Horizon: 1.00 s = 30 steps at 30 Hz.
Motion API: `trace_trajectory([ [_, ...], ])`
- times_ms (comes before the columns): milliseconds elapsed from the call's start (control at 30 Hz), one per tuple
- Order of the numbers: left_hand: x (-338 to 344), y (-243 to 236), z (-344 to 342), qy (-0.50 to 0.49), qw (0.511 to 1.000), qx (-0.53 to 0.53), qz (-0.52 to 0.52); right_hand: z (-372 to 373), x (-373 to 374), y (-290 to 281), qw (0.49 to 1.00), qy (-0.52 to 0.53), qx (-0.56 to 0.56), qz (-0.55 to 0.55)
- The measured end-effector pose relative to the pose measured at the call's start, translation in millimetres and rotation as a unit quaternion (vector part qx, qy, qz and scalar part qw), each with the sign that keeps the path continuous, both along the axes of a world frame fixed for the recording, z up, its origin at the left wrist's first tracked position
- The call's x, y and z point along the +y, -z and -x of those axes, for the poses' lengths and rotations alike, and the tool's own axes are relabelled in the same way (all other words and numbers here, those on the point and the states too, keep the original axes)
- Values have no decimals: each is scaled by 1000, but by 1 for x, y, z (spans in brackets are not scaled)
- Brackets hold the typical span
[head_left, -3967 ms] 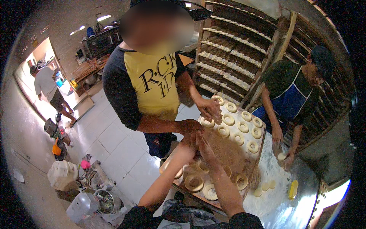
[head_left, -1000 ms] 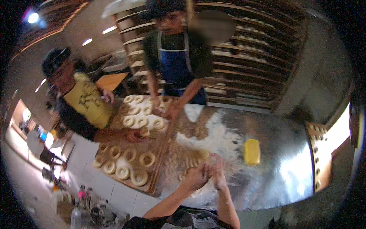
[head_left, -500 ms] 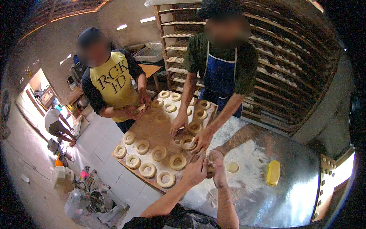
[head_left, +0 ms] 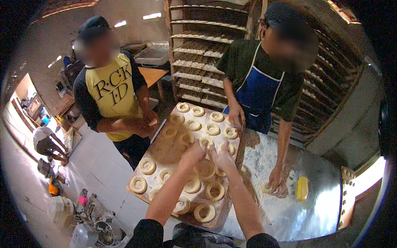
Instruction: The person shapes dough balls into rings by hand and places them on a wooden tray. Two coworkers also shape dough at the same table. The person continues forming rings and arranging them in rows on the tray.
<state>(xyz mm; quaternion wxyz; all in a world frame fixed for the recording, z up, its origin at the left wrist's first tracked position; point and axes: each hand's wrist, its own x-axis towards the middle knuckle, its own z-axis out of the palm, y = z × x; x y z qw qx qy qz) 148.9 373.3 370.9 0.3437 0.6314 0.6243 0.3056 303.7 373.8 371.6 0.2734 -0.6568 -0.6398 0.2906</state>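
My left hand (head_left: 196, 153) and my right hand (head_left: 223, 158) reach out over the middle of a floured wooden board (head_left: 159, 159). Between my fingertips is a pale dough ring (head_left: 206, 143), pinched from both sides just above the board. Several other rings lie around my arms, such as one dough ring (head_left: 204, 213) near the close edge and another dough ring (head_left: 147, 165) to the left. My forearms hide some of them.
Across the board stands a person in a blue apron (head_left: 258, 89), one hand (head_left: 276, 180) on a dough piece on the floured metal table (head_left: 314, 219). A yellow block (head_left: 302, 189) lies nearby. Another person in a yellow shirt (head_left: 113, 91) stands left. Behind is a tray rack (head_left: 198, 62).
My hands have moved forward from the board's near right side to over its middle, with the dough ring. The aproned person's hands have left the rings; one now touches dough on the metal table.
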Motion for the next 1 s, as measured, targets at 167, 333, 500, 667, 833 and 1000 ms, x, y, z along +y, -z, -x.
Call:
trace_trajectory([
  [167,16,43,31,-34,963,267,-29,0,3,13,983,-42,-181,-6],
  [333,-5,79,23,-32,951,302,-54,22,-2,32,942,-111,-314,-34],
  [500,11,77,36,33,974,225,-2,30,10,35,943,-98,-315,-53],
  [667,18,79,35,49,945,324,-14,31,7,33,939,-89,-327,-50],
  [833,10,41,32,47,942,332,-2,19,-15,7,963,-73,-257,23],
  [1000,-46,40,68,5,985,138,-103,-61,-115,5,992,39,-90,-78],
])
